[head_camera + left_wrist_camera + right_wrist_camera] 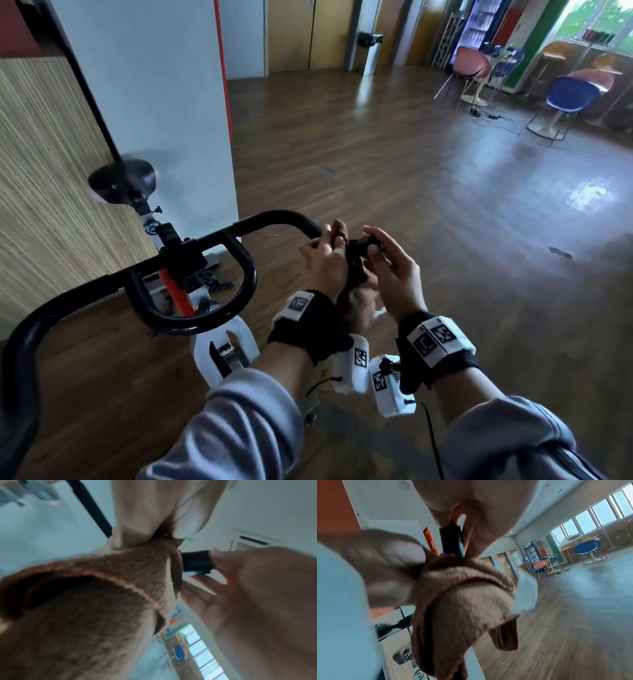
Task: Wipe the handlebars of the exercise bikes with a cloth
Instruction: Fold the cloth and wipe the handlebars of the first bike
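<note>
Item: black handlebar (274, 219) of an exercise bike, one bar end under treatment.

Cloth (356, 274): brown, fleecy, hemmed edge. Wrapped over the bar near its tip, between the two hands, with the slack hanging below the wrists. The wrist views show it bunched round the tube, which lets one pass reach the whole circumference.

Left hand (325, 260): fingers curled over the cloth and the bar beneath it, clenching the fabric onto the tube. Judged to be the working hand, supplying the squeeze for the rub.

Right hand (390, 270): at the very tip, just beyond the cloth. Thumb and fingers close lightly round the black end piece; the remaining fingers are spread and relaxed. Probably steadying the tip so that the bar does not swing under the rubbing.

Remaining bar: sweeps away to the left of the left hand, through the central loop (195, 291) to the far end; bare of cloth, wiping state not determinable.

Beyond the left hand: black saddle (123, 181), blurred. Beneath both hands: white frame part (226, 349).

Beyond the right hand, well apart: blue chair (572, 96), pink chair (472, 63), wooden floor (445, 205).

Stage, as a judgement: this bar end in progress.
</note>
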